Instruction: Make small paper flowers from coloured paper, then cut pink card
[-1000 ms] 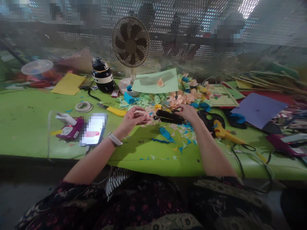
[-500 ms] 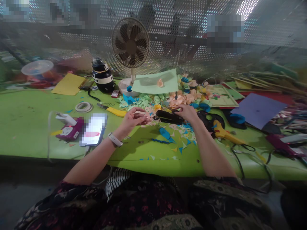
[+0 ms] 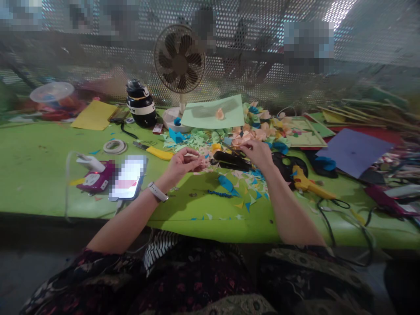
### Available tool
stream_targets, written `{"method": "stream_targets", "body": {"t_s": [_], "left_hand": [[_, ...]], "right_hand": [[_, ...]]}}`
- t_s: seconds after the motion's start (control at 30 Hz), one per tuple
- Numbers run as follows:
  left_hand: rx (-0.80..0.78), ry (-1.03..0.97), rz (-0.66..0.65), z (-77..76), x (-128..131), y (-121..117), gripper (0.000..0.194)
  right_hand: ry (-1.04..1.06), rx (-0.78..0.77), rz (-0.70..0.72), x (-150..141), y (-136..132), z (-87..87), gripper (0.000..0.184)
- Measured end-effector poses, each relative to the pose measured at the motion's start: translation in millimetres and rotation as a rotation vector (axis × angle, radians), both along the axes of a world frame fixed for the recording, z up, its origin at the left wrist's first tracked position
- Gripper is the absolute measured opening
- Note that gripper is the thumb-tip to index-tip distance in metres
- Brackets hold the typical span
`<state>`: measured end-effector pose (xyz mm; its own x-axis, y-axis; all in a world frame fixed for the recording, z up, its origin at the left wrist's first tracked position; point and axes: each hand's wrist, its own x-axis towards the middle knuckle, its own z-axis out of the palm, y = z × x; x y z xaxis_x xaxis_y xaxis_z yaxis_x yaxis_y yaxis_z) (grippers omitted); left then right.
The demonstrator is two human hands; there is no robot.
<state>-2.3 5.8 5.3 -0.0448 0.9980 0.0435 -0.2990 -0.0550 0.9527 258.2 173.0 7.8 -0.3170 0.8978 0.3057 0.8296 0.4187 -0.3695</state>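
Left of centre, my left hand (image 3: pixel 187 161) pinches a small pale pink piece of paper (image 3: pixel 202 162) between thumb and fingertips. My right hand (image 3: pixel 257 153) is closed on what looks like scissors (image 3: pixel 236 152), their thin blades pointing left toward the paper pile. Just below them lies a black stapler (image 3: pixel 231 161), close to the right fingers; whether they touch it I cannot tell. Peach paper flowers (image 3: pixel 244 136) and green paper pieces (image 3: pixel 200 138) are heaped behind both hands. A blue strip of paper (image 3: pixel 226 183) and several small scraps lie in front.
A fan (image 3: pixel 180 63), a black bottle (image 3: pixel 141 107) and a green sheet (image 3: pixel 210 113) stand at the back. On the left are a phone (image 3: pixel 128 177), a tape roll (image 3: pixel 114 147) and a yellow cutter (image 3: pixel 159 152). A yellow glue gun (image 3: pixel 306 183) with its cord lies right.
My right hand has shifted slightly up, and the scissors have moved a little with it. My left hand still pinches the paper in nearly the same place.
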Motion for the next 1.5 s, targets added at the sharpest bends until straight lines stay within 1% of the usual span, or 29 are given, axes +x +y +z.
{"method": "stream_targets", "body": {"t_s": [0.07,0.17,0.27,0.33,0.4,0.5,0.57,0.9,1.07,1.27,1.4,1.5], "left_hand": [[0.011,0.001,-0.006,-1.2,1.1,0.8,0.04],[0.026,0.008,-0.016,-3.9,2.1,2.3,0.041],[0.05,0.014,-0.032,-6.9,1.6,3.3,0.043],[0.062,0.024,-0.038,-8.4,1.0,3.4,0.043],[0.065,0.044,-0.04,-9.1,0.7,3.3,0.043],[0.065,0.062,-0.043,-8.5,1.1,2.4,0.044],[0.068,0.061,-0.051,-7.8,1.7,1.8,0.045],[0.068,0.068,-0.064,-11.5,3.2,3.2,0.046],[0.094,0.097,-0.073,-13.5,4.0,3.4,0.045],[0.116,0.147,-0.062,-16.0,3.7,4.7,0.042],[0.118,0.156,-0.068,-15.3,2.8,4.5,0.042],[0.128,0.166,-0.072,-16.5,1.8,4.9,0.043]], "right_hand": [[0.165,0.033,0.091,-10.7,-15.3,6.6,0.023],[0.372,-0.004,0.315,-31.3,-46.4,11.9,0.027],[0.424,0.002,0.512,-49.8,-77.2,12.6,0.026],[0.424,0.046,0.576,-57.6,-91.9,11.8,0.023],[0.415,0.095,0.618,-61.5,-100.6,10.4,0.02],[0.408,0.154,0.655,-63.0,-105.7,8.5,0.018],[0.399,0.166,0.661,-63.1,-106.8,7.8,0.019],[0.409,0.151,0.671,-65.7,-107.0,4.3,0.016],[0.451,0.139,0.711,-66.7,-107.4,4.9,0.011],[0.438,0.18,0.702,-67.5,-106.6,2.2,0.011],[0.415,0.224,0.728,-67.5,-105.1,-1.0,0.013],[0.391,0.215,0.772,-67.9,-105.3,-2.2,0.011]]}}
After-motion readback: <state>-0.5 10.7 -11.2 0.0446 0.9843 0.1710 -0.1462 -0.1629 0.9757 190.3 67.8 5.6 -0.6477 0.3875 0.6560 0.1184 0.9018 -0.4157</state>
